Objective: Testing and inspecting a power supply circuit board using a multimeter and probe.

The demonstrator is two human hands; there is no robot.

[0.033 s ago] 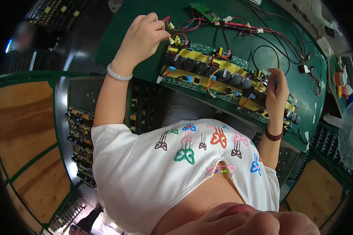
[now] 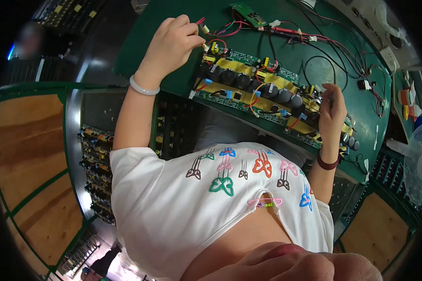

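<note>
While your left hand is raised at one end of the long circuit board, your right hand lies over the other.

Left fingers: thumb and forefinger together, clamped on a small white plug at the board's far left corner; remaining fingers curled into your palm. White bangle at the wrist behind them.

Right fingers: slightly bent, tips at the board's far edge; whether they grip it or only rest there, you cannot tell from this view. Dark red band at the wrist.

Long circuit board: one, between your two sets of fingers, slanting down from left to right and running on past the right ones. Fitted with yellow strips, black cylinders, blue parts and a looped yellow wire.

Pink and red wires: just beyond your left fingertips, with a second white plug near them.

Small green board: farther out, beyond and to the right of your left fingers.

Black cable: one loop, near your right fingertips, on the far side.

Green table: beneath all these, reaching out to the right of your right fingers.
</note>
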